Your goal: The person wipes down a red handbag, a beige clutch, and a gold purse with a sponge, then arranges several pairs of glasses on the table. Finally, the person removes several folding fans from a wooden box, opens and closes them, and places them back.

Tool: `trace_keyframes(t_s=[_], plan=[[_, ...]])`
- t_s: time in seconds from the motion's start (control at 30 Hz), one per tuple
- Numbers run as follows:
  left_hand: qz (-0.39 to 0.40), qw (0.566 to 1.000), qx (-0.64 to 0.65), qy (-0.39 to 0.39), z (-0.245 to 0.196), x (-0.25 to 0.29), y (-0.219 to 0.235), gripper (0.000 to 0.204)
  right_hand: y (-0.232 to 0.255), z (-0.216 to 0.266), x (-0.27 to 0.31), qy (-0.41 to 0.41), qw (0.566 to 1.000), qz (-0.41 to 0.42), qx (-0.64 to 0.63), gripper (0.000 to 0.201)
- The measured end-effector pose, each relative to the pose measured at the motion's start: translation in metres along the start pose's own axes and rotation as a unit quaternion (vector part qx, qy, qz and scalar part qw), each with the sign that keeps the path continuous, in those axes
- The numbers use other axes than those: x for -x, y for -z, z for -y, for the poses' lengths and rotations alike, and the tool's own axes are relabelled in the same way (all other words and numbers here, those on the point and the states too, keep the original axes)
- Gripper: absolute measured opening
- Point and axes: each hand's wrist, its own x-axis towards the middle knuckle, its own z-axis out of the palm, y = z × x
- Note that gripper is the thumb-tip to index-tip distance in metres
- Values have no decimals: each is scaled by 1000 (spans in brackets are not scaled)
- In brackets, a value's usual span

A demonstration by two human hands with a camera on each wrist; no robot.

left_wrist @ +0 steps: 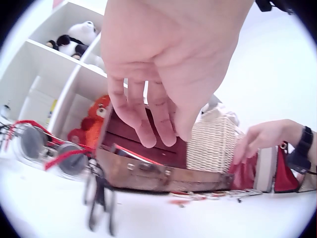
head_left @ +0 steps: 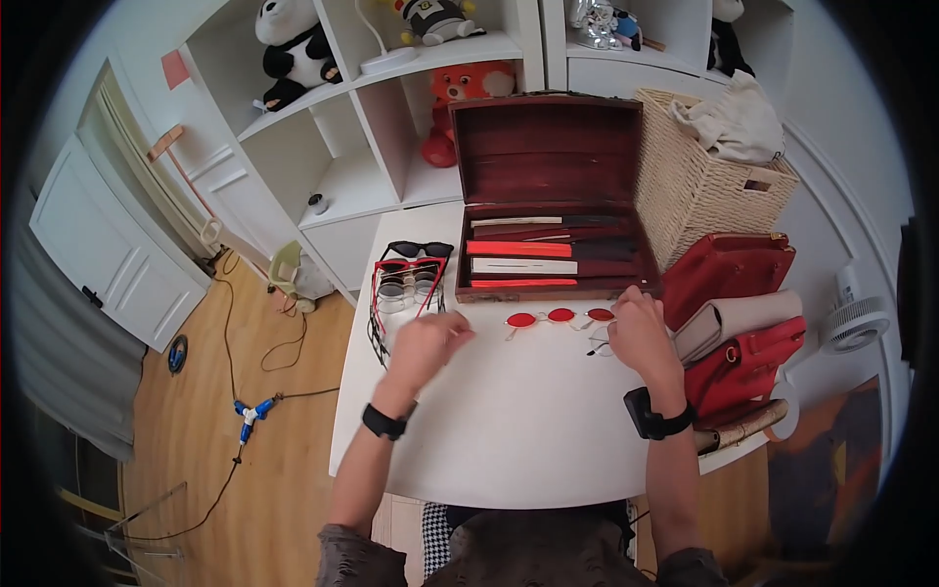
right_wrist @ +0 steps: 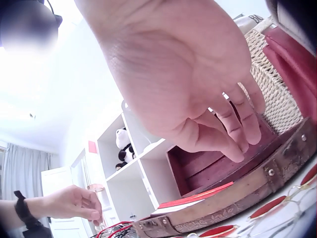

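Observation:
My left hand (head_left: pixel 423 350) hangs over the white table, fingers loosely bent and holding nothing, just right of a group of glasses with black and red frames (head_left: pixel 416 266). The left wrist view shows its relaxed fingers (left_wrist: pixel 157 116) in front of the open dark red case (left_wrist: pixel 143 176). My right hand (head_left: pixel 641 338) is above the red-lensed glasses (head_left: pixel 560 315) near the case's front right corner. In the right wrist view its fingers (right_wrist: pixel 237 121) bend loosely with nothing seen between them. Red and white items (head_left: pixel 523 266) stand in rows inside the case (head_left: pixel 548 147).
A woven basket (head_left: pixel 709 181) with a cloth on top stands behind the right side. Red bags (head_left: pixel 729 274) and a beige one (head_left: pixel 734 323) line the table's right edge. White shelves (head_left: pixel 362 161) with plush toys rise behind, and a small fan (head_left: pixel 853 323) is at right.

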Motion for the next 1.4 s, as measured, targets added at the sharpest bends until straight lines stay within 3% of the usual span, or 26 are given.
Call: trace_keyframes(t_s=[0.07,0.17,0.27,0.47,0.57,0.67,0.8,0.87,1.0,1.07,1.3,1.37,1.4], plan=[[-38,997,-30,52,33,-1,15,15,3,6,3,35,998,-28,-33,17],[-97,989,-100,47,83,-4,16,24,8,17,10,60,996,-37,-44,20],[-75,975,-211,-3,101,-11,14,30,10,22,16,73,996,-32,-50,22],[-28,962,-271,17,116,-15,0,30,16,22,24,64,997,-30,-39,27],[13,963,-261,70,105,-11,3,19,16,19,26,57,997,-30,-44,28],[24,966,-255,35,100,-4,3,14,13,21,27,59,997,-25,-46,27],[55,966,-245,59,96,4,2,15,11,24,28,72,996,-19,-49,27],[74,976,-93,183,87,10,8,19,10,25,29,90,994,-29,-52,27],[61,969,-80,224,85,23,6,21,14,29,31,84,994,-28,-61,27],[92,955,-84,268,78,30,8,23,15,30,32,85,994,-25,-63,27],[150,944,-77,283,76,65,21,24,19,30,38,82,995,-8,-53,27],[168,934,-133,287,73,75,27,25,22,35,41,81,994,-38,-58,30],[172,920,-128,328,62,76,35,25,23,36,42,80,995,-37,-56,30]])
